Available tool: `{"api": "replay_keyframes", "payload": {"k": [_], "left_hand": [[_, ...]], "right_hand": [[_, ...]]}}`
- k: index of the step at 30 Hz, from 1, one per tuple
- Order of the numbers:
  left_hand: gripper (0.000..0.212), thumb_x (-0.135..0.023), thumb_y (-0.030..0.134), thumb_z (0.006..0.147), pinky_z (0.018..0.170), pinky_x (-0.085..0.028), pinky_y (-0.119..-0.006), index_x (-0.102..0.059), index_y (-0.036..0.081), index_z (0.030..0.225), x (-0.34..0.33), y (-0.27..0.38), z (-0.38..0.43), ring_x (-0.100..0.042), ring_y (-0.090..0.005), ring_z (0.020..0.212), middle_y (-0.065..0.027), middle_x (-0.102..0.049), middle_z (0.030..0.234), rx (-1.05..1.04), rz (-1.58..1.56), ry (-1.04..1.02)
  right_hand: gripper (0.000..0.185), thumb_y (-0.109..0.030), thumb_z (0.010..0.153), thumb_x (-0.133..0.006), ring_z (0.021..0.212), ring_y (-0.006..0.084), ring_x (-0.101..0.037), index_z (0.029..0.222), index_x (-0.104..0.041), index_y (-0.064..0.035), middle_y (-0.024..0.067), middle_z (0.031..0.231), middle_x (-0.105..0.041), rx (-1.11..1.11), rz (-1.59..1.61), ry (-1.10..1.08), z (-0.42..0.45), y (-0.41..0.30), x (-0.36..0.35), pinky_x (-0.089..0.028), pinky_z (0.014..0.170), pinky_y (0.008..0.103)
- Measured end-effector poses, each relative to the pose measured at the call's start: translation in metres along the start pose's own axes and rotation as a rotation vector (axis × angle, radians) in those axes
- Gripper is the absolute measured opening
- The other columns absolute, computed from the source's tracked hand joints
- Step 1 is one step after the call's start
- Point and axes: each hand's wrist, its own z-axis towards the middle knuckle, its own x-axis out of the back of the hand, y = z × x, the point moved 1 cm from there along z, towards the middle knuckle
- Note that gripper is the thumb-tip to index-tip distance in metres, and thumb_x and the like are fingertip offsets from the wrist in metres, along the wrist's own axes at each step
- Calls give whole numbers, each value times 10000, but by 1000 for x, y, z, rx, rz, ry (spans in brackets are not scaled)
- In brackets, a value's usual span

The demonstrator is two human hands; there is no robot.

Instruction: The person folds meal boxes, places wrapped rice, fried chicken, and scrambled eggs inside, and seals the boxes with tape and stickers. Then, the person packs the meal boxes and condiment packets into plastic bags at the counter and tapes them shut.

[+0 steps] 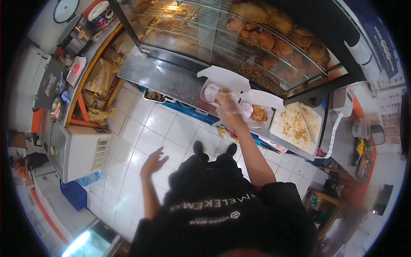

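My right hand [229, 110], in a clear plastic glove, reaches into an open white takeaway box [223, 75]. Its fingers are on a fried chicken piece [224, 92], partly hidden and blurred. A round paper-wrapped bundle [212, 92] bearing print sits beside that piece. To the right, a second open box [263, 99] holds another wrapped bundle [246, 110] and a crumb-coated chicken piece [259, 113]. My left hand [154, 163] hangs bare above the tiled floor, fingers apart, holding nothing.
Both boxes stand on a steel counter [173, 78] before a glass display cabinet [205, 32] of fried chicken. At right lies a crumb-strewn white cutting board [292, 128] with a knife [306, 122]. A wooden-edged shelf unit [84, 69] and a white chest freezer [84, 154] stand left.
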Motion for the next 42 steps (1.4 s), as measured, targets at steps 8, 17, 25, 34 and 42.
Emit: {"api": "replay_keyframes", "payload": {"k": [8,17,25,34,42], "left_hand": [[854,-750,241,893,977,-506,-398,-250,40,1555,-87,282,22,-638,-293,1093,-213,-545,1363,-950,-195,-189],[764,-602,57,836,757,-555,-505,-280,29,1528,-256,469,36,-647,-433,949,-222,-566,1134,-1154,199,-133],[758,-608,-75,788,771,-532,-452,-392,75,1498,-312,552,113,-647,-358,915,-182,-635,962,-1059,-122,-12],[531,-723,68,816,762,-524,-439,-496,43,1295,-228,493,106,-613,-338,960,-199,-565,1155,-1023,-75,229],[420,-738,169,819,934,-458,-510,-574,45,1185,-187,351,150,-551,-393,1130,-190,-573,1207,-602,265,803]], "right_hand": [[487,-191,932,-714,1045,158,-627,1370,-552,-53,58,1205,-664,-372,876,447,-116,111,-21,-520,890,308],[443,-211,1004,-582,1137,251,-619,1385,-522,8,149,1268,-626,-712,1164,1112,-229,146,113,-502,972,341],[571,-93,941,-662,1352,323,-453,1448,-430,30,204,1442,-471,-490,134,807,-298,71,197,-379,1119,410],[255,-56,857,-697,937,355,-684,1099,-678,26,203,1053,-705,-289,-193,876,-159,316,243,-534,841,379],[301,-125,883,-736,1186,208,-580,1172,-683,-59,175,1329,-576,192,577,1,-97,70,372,-500,941,337]]}}
